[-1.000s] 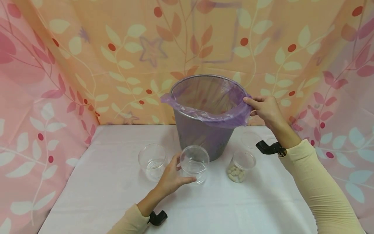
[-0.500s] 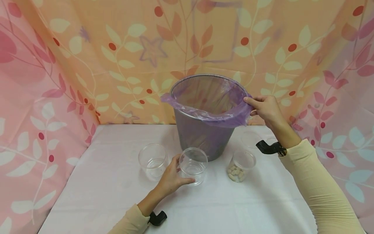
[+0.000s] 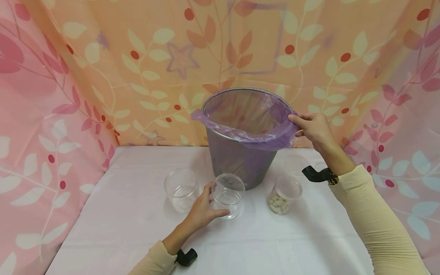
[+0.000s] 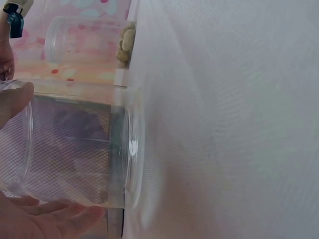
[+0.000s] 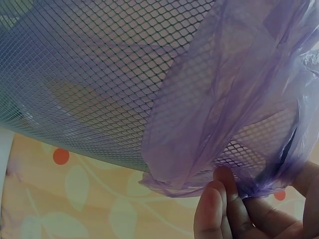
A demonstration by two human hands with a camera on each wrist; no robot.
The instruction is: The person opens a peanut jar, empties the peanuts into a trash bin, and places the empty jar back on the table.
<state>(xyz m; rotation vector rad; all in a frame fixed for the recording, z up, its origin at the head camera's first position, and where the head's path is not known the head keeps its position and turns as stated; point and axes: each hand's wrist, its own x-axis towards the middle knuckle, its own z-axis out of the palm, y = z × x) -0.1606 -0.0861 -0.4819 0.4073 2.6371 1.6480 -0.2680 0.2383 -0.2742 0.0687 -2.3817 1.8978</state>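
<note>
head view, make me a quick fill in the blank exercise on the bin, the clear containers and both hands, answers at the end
The bag draped over the front of the mesh bin is coloured ____.
The right hand pinches the edge of the ____.
The left hand holds a clear container standing ____ the leftmost container and the rightmost container.
Pale pieces lie in the ____ container.

Missing words: purple; bag; between; rightmost

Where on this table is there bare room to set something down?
Bare cloth lies left of the leftmost tub and in front of the tub of pale pieces, between the sleeves. Crowded: the leftmost tub, left hand, held tub and mesh bin bunch together.
</note>
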